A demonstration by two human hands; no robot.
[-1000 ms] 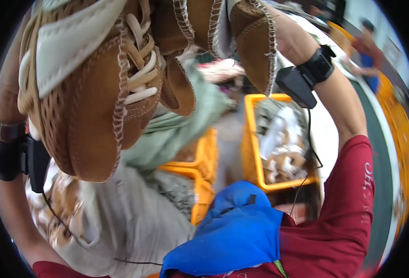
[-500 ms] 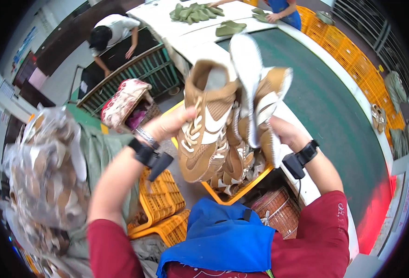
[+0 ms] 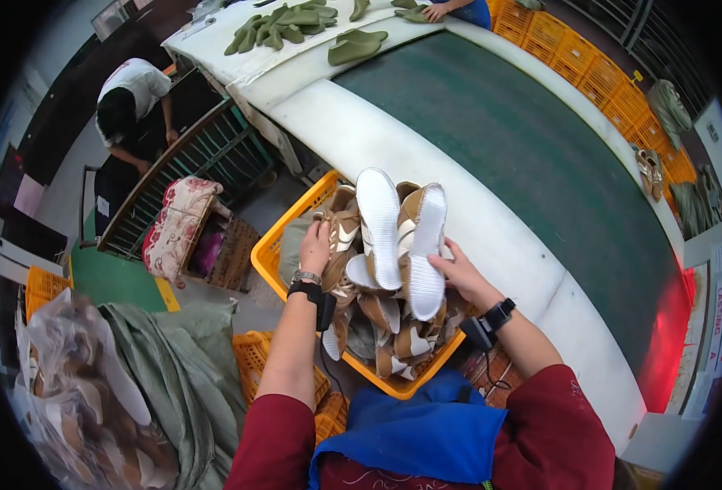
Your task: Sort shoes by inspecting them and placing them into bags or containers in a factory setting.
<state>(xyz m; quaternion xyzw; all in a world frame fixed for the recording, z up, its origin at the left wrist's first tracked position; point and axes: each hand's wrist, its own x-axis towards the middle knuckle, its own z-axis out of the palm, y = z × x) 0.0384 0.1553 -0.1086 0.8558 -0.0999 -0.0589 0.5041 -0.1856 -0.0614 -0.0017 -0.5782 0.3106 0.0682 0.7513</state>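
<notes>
A yellow-orange plastic crate (image 3: 267, 260) in front of me is heaped with brown and white sneakers. At the heap's left side, my left hand (image 3: 315, 249) grips a brown sneaker (image 3: 344, 230) by its laced upper. On the right, my right hand (image 3: 461, 273) has its thumb and fingers closed on a sneaker (image 3: 426, 257) whose white ribbed sole faces me. Between these two lies another sneaker with its white sole up (image 3: 379, 229). More uppers, partly hidden, fill the crate below.
A dark green conveyor belt (image 3: 508, 155) with a white edge runs along the right. Olive shoe lasts (image 3: 283, 23) lie at its far end, near a person's hand (image 3: 438, 10). Bagged shoes (image 3: 91, 400) stand at left. Behind a green rack (image 3: 189, 175) bends another person (image 3: 132, 102).
Both hands have come down with the sneakers from above the crate onto the heap inside it. The view has shifted, so the belt shows more fully.
</notes>
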